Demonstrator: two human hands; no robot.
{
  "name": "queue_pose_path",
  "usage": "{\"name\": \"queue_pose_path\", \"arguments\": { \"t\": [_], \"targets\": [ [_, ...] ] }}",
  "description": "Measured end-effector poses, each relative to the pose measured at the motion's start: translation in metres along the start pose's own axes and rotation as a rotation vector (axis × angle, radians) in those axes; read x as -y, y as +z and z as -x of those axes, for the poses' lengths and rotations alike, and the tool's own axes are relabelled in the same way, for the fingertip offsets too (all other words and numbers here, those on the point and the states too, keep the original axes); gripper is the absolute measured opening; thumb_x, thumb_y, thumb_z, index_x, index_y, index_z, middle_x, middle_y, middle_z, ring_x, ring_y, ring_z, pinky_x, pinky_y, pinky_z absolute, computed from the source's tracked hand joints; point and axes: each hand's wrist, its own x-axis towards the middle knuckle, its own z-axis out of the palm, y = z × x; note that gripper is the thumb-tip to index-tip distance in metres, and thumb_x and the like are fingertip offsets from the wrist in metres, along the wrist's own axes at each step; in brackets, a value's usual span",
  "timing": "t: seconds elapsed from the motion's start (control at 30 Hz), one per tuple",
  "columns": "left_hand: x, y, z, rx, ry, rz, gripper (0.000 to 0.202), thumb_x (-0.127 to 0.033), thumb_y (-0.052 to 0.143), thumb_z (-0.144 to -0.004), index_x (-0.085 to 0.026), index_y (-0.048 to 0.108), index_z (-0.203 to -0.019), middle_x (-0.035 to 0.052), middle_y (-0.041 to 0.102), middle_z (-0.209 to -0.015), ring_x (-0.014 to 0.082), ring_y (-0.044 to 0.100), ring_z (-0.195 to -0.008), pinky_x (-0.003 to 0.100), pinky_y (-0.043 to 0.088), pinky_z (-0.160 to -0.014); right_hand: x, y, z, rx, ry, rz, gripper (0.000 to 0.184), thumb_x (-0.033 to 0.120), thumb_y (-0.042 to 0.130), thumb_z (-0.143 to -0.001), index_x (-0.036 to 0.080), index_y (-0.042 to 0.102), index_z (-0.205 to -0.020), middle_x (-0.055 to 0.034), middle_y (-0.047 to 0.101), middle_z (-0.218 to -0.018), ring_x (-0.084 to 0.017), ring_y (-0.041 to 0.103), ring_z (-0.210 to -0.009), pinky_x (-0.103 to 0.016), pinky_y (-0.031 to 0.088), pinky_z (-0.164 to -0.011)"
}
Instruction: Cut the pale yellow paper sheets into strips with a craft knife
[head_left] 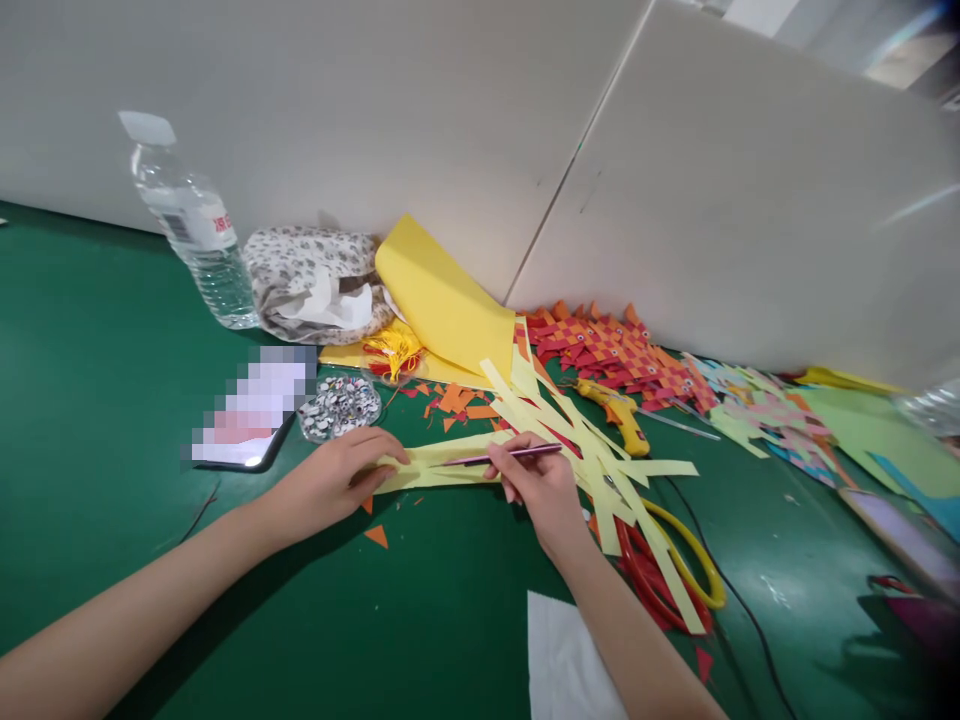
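My left hand (330, 478) presses its fingers down on the left end of a pale yellow paper strip (439, 467) lying on the green table (112, 400). My right hand (541, 485) is closed on a thin pink pencil (504, 456), whose tip rests on the strip near its middle. More pale yellow strips (600, 455) lie fanned out just right of my right hand. Scissors with red and yellow handles (679, 570) lie partly under those strips.
A water bottle (196, 235), a patterned cloth pouch (315, 280) and a yellow sheet (442, 300) stand against the white partition. A phone (251, 410), a dish of googly eyes (339, 405), a yellow glue gun (619, 412), woven red-orange paper fish (615, 350) and white paper (566, 660) surround my hands.
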Motion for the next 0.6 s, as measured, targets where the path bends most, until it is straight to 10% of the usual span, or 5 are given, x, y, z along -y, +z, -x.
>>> {"name": "queue_pose_path", "arguments": {
  "t": [0.6],
  "targets": [
    [0.001, -0.003, 0.003, 0.005, -0.007, -0.007, 0.019, -0.019, 0.041, -0.094, -0.022, 0.058, -0.101, 0.0052, 0.064, -0.103, 0.0162, 0.061, -0.097, 0.029, 0.052, -0.083, -0.008, -0.037, -0.01, -0.17, 0.046, -0.038, 0.03, 0.038, 0.078, -0.067, 0.018, 0.057, -0.065, 0.0019, 0.061, -0.05, -0.007, 0.044, -0.039, -0.019, 0.025, -0.035]
  ]
}}
